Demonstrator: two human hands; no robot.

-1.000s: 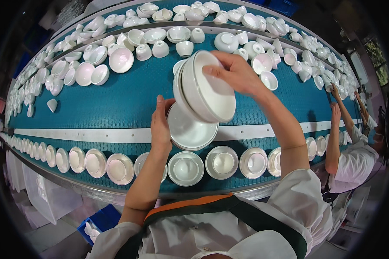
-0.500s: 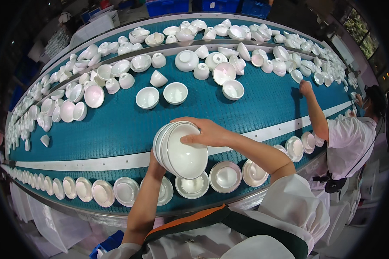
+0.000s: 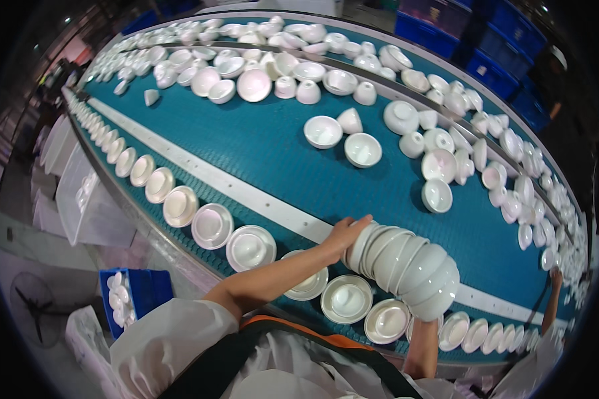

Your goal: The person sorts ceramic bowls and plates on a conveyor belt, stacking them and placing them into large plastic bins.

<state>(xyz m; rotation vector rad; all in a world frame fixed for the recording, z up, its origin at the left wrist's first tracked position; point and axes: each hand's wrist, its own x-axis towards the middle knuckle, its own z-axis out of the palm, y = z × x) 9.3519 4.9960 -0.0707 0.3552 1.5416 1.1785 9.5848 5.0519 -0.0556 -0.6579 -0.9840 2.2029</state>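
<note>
Stack of white bowls (image 3: 412, 269), nested and tipped on its side, hangs in a worker's 2 hands above a white divider strip (image 3: 239, 193) and the near lane of a teal conveyor belt (image 3: 259, 143). The fingers of the left hand (image 3: 350, 234) are clamped on the stack's left end, their undersides out of sight. The right hand is hidden under the other end, with only the right forearm (image 3: 422, 352) showing; whether its fingers are apart or together, I cannot tell. The overlapping rims make the bowls hard to count.

The stack also covers part of the strip and hides some of the row of white dishes (image 3: 251, 249) lining the near lane. Beyond it sit 2 upturned-open bowls (image 3: 363, 150) and 1 tilted cup (image 3: 350, 121). Farther back, crowded white bowls blur together toward both ends. At right, a co-worker's forearm (image 3: 552, 302) is largely lost in shadow.

Half a second earlier, the right hand was in plain view, its thumb inside the front bowl, and the left hand was below; now the stack is fanned out sideways. The view has swung as well, bringing a blue crate of white pieces (image 3: 136, 292) more fully into sight at left and cutting off most of the co-worker.
</note>
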